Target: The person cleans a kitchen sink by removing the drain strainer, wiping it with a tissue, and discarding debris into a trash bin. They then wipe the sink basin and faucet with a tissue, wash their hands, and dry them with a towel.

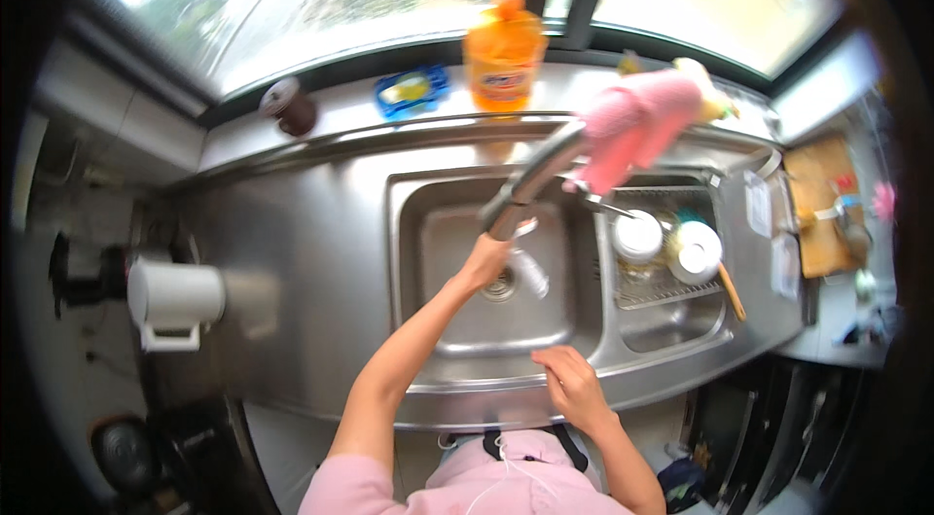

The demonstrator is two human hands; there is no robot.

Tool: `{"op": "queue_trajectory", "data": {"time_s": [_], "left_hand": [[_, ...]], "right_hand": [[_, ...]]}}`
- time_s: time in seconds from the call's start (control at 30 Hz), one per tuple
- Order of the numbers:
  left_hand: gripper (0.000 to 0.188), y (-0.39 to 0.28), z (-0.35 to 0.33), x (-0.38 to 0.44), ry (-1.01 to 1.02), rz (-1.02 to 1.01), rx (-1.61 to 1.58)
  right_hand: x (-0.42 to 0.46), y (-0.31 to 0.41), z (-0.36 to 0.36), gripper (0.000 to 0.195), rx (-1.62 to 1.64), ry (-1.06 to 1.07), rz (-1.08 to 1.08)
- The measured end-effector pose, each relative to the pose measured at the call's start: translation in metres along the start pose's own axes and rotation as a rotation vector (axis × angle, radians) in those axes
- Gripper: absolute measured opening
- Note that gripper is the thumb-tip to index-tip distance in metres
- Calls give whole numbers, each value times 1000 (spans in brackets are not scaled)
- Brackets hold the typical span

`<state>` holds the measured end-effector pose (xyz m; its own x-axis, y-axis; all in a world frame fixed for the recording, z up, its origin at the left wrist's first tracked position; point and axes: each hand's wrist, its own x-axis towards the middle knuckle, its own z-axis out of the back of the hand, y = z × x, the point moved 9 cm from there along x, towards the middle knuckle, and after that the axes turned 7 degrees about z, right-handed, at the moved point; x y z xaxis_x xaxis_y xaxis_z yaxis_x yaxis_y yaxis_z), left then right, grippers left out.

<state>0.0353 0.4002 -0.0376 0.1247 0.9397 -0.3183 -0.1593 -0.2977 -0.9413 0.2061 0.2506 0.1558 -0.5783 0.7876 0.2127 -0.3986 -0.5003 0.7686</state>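
Observation:
My left hand (487, 261) is closed around the lower end of the metal faucet spout (543, 168), above the large steel sink basin (584, 329). My fingers there are partly hidden. Just right of that hand, over the drain (499, 287), is a blurred white, ribbed-looking thing (530, 273); I cannot tell what it is or whether the hand touches it. At the basin's front rim hovers my right hand (573, 380), its fingers loosely curled and holding nothing visible. A pink cloth (635, 121) hangs over the upper part of the faucet.
An orange pump bottle (503, 63), a blue dish (411, 90) and a brown jar (289, 106) stand along the window ledge. White lidded containers (693, 252) sit on the right-hand drainer rack (660, 292). A white pitcher (175, 292) stands left; a wooden board (813, 245) lies right.

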Motion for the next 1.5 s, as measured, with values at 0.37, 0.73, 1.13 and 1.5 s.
{"op": "queue_trajectory", "data": {"time_s": [0.37, 0.73, 1.13, 1.5], "left_hand": [[56, -89, -131, -182, 311, 306, -1314], [17, -103, -238, -195, 103, 301, -665], [17, -212, -382, -212, 130, -96, -125], [21, -246, -475, -217, 266, -196, -41]], "right_hand": [[-48, -99, 17, 36, 713, -51, -488], [-177, -111, 155, 24, 1065, -496, -495], [-325, -104, 316, 34, 51, -327, -428], [-421, -103, 345, 30, 620, -634, -357]]}}
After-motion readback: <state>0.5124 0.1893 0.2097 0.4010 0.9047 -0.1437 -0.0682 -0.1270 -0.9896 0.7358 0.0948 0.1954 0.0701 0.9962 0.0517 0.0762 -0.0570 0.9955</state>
